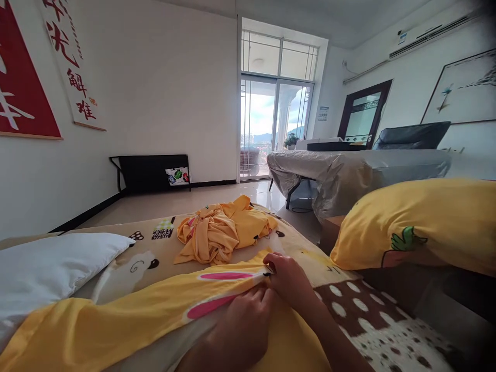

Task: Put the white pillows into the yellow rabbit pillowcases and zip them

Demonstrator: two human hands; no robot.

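Observation:
A yellow pillowcase (116,323) with pink rabbit-ear shapes is spread low across the bed. My left hand (248,315) is closed on its edge, knuckles up. Just beyond it, my right hand (289,279) pinches the same cloth near the corner, and the two hands almost touch. To the left lies a bare white pillow (50,268), partly covered by the yellow cloth in front. Past my hands sits a crumpled heap of yellow and orange cloth (225,230).
The patterned bed sheet (372,315) lies underneath. At the right, a plump yellow pillow (422,222) rests on a dark surface. Farther back stand a plastic-covered table (333,165) and a dark chair (411,135). A black folded frame (145,173) leans at the wall.

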